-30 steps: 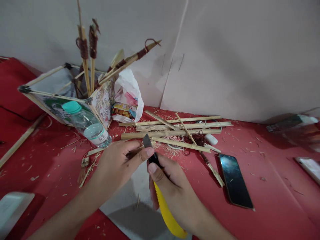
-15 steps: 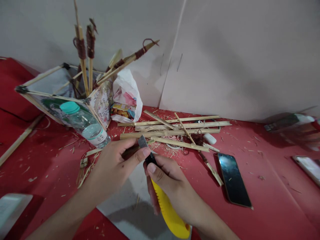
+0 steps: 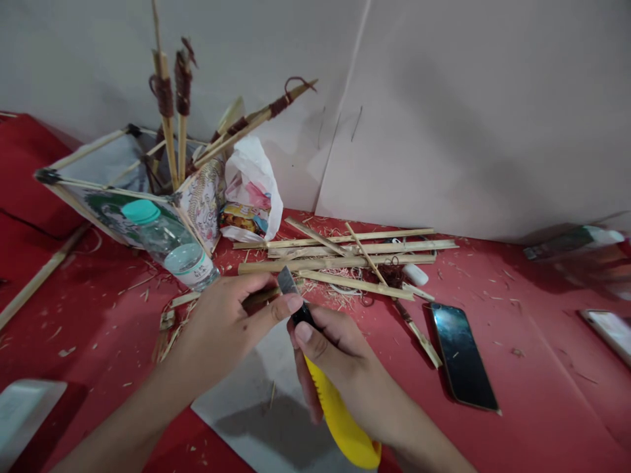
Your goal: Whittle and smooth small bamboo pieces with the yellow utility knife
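Note:
My right hand [image 3: 340,374] is wrapped round the yellow handle of a utility knife [image 3: 340,420]. The knife's wide grey blade points up and away from me, past its black collar. Close by on the left, my left hand [image 3: 231,322] is closed, its thumb against the side of the knife near the base of the blade. A short bamboo strip [image 3: 261,297] shows between the left thumb and index finger, behind the blade; most of it is hidden. Below both hands lies a grey sheet [image 3: 266,427].
Bamboo strips [image 3: 345,261] and shavings lie beyond my hands. At left stand a water bottle [image 3: 172,243] and a bamboo-framed box [image 3: 108,207] with thread-wrapped sticks. A white plastic bag [image 3: 256,171] leans behind. A phone [image 3: 463,355] lies at right; a blurred hand [image 3: 591,263] shows farther right.
The whole view has shifted very slightly. Both hands and the knife keep nearly the same pose, with the blade still beside my left thumb.

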A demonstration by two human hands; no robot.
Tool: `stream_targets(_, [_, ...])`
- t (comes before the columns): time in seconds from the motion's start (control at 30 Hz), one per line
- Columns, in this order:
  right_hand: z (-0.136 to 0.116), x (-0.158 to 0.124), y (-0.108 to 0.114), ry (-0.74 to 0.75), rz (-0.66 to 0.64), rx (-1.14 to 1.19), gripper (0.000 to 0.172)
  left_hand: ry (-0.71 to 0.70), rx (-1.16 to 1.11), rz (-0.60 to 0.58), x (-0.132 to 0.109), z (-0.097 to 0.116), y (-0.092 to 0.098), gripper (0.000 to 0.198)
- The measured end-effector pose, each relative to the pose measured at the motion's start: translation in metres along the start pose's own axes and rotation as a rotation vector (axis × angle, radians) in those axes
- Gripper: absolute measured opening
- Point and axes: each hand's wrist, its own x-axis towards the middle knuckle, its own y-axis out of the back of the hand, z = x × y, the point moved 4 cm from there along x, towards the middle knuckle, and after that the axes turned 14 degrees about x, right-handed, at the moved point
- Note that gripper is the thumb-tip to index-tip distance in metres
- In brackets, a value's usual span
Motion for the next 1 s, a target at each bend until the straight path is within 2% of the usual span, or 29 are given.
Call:
stream_targets(0.17, [0.0,0.001,0.003,-0.029,-0.083,0.042,0.034,-0.016,-0.135,-0.075,0.0,0.001,-0.003,0.034])
stream_targets(0.3, [0.001,0.001,0.005,-0.03,-0.083,0.013,0.034,-0.002,-0.157,-0.112,-0.001,0.001,-0.007,0.039])
stream_targets(0.4, [0.001,0.002,0.005,-0.008,-0.042,-0.019,0.034,0.009,-0.091,-0.094,-0.001,0.001,-0.007,0.044])
stream_targets(0.57, [-0.002,0.0,0.001,0.044,-0.007,-0.051,0.034,-0.002,0.093,-0.028,-0.003,0.001,-0.003,0.039])
stream_targets(0.67, [-0.001,-0.001,0.001,0.011,-0.02,0.05,0.035,0.0,0.242,0.024,-0.005,0.002,0.002,0.034])
stream_targets(0.77, [0.0,-0.001,0.003,-0.065,-0.07,0.147,0.032,-0.019,0.301,0.034,-0.006,0.004,0.006,0.019])
stream_targets(1.0, [0.001,0.002,0.007,-0.16,-0.178,0.227,0.031,-0.071,0.054,-0.048,-0.007,0.007,0.002,0.017])
